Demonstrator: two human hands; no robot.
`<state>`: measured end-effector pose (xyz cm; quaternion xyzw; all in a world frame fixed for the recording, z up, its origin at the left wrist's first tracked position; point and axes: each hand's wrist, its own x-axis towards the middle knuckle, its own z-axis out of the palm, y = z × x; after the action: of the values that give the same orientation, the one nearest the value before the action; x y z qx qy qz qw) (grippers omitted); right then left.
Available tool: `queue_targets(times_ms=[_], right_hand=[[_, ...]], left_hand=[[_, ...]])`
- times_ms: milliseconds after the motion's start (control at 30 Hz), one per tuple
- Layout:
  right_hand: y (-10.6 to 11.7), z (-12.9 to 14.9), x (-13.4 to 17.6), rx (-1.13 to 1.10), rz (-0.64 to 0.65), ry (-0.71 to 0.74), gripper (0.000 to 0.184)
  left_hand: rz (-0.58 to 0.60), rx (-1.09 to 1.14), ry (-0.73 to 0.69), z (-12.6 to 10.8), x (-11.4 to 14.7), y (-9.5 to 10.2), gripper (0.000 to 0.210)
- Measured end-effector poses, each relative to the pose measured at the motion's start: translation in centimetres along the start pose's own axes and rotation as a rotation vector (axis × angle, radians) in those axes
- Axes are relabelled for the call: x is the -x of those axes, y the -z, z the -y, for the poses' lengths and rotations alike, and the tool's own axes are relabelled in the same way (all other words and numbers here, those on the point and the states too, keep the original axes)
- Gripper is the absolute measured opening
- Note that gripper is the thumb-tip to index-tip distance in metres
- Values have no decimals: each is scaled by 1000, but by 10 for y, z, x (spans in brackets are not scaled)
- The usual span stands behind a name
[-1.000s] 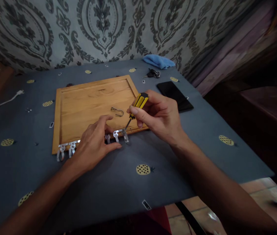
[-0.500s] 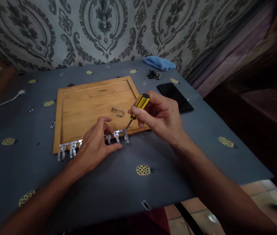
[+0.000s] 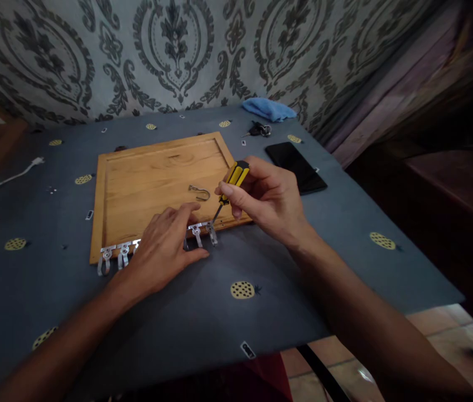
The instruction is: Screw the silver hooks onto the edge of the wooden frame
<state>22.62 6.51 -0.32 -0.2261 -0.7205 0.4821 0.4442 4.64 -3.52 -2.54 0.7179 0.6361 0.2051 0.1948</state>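
Observation:
A framed wooden panel point(image 3: 161, 178) lies flat, with a metal hook rail point(image 3: 124, 248) along its near edge. My right hand point(image 3: 270, 198) grips a small screwdriver point(image 3: 235, 176) by its yellow and black handle. The screwdriver tilts, its tip down at the rail's rightmost hook point(image 3: 212, 233). Over the middle of the rail rests my left hand point(image 3: 167, 243), fingers apart and thumb on the near side, covering some of the hooks. A loose metal hook point(image 3: 200, 193) lies on the panel beyond my hands.
A black phone point(image 3: 297, 167) lies right of the panel, with keys point(image 3: 258, 129) and a blue cloth point(image 3: 269, 109) farther back. A white cable point(image 3: 4, 181) crosses the table's left side. The dark tablecloth point(image 3: 303, 301) has a pineapple print. A patterned curtain hangs behind.
My left hand has opened a little, its fingers shifting up and right over the rail. The screwdriver stays at the rightmost hook. The whole view has moved slightly.

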Motion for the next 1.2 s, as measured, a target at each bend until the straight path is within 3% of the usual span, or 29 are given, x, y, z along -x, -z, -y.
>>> queue_targets(times_ms=[467, 1200], right_hand=[[2, -2, 0, 11, 10, 11, 36], [0, 0, 0, 29, 6, 16, 31]], left_hand=[[-25, 164, 1, 3, 1, -4, 72], [-20, 203, 23, 5, -4, -7, 76]])
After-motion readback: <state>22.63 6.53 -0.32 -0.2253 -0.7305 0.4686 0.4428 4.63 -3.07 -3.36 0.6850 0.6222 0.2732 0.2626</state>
